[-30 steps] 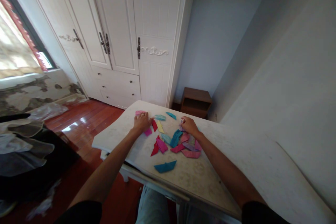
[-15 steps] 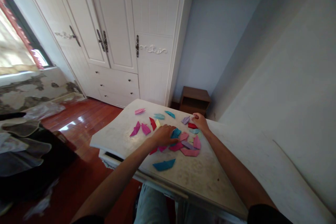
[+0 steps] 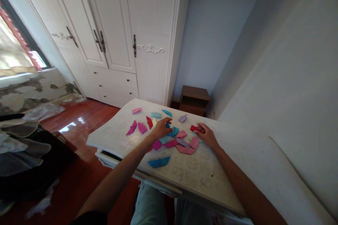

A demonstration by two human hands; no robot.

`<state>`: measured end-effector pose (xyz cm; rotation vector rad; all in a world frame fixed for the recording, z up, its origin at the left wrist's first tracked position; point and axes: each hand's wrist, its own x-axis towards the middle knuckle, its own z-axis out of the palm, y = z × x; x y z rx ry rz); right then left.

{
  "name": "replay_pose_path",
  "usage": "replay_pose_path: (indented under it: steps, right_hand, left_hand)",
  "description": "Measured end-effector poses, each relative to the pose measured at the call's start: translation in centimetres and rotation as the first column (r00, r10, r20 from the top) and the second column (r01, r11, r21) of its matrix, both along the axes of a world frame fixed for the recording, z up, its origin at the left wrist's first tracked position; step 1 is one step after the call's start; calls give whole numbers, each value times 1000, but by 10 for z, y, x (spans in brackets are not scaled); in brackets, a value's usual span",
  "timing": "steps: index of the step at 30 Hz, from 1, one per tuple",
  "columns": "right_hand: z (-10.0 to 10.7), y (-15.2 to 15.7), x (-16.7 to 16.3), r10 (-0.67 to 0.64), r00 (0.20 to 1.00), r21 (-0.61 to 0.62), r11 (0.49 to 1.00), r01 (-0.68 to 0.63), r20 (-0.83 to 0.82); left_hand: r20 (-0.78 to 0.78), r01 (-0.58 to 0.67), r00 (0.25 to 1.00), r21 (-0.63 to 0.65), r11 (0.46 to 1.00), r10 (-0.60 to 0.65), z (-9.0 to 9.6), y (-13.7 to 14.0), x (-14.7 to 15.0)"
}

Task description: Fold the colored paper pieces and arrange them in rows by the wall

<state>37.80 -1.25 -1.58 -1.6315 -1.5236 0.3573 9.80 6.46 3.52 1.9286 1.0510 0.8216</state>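
My left hand point(image 3: 160, 129) is curled over the left part of a pile, thumb and fingers bent round a small blue folded paper piece point(image 3: 168, 125). Right beside it lies another blue folded paper point(image 3: 174, 132). My right hand point(image 3: 207, 134) pinches a red folded paper point(image 3: 194, 128) at the pile's right side. Under and between the hands lie a magenta piece point(image 3: 171, 143), a mauve piece point(image 3: 182, 142) and a pink piece point(image 3: 185, 149), overlapping. A blue paper boat point(image 3: 159, 162) lies apart, nearer to me.
The papers lie on a white table point(image 3: 190, 172). More folded papers lie towards its far side, among them a lilac one point(image 3: 182, 118) and a magenta one point(image 3: 131, 128). A white wardrobe point(image 3: 153, 17) and a brown nightstand point(image 3: 195, 93) stand beyond; a wall point(image 3: 277, 77) is on the right.
My left hand has lifted slightly off the pile, its fingers now curled round blue paper. My right hand has come nearer to me and taken hold of the red paper. The view has shifted a little.
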Motion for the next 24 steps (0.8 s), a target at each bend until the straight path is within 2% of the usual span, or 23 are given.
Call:
replay_pose_path:
  steps: [4,8,11,15,19,24]
  right_hand:
    - [-2,-4,-3,-36,986,46,998,44,-162]
    - [0,-4,-3,-107,955,124,981,146,-278]
    - [2,-6,-2,-172,937,165,959,230,-305]
    - [2,-6,0,-246,939,189,937,294,-240]
    - [1,-1,6,-297,937,200,922,331,-182]
    - [-6,7,13,-282,932,161,933,322,-230]
  left_hand:
    - [227,-131,961,-121,984,156,3,25,-2]
    - [415,-203,856,-277,939,307,13,47,-9]
    - [491,-238,767,-380,894,413,23,64,-21]
    - [505,-354,653,-457,816,565,34,84,-55]
    - [462,-499,569,-464,732,681,35,92,-102]
    - [371,-601,546,-452,659,751,23,86,-136]
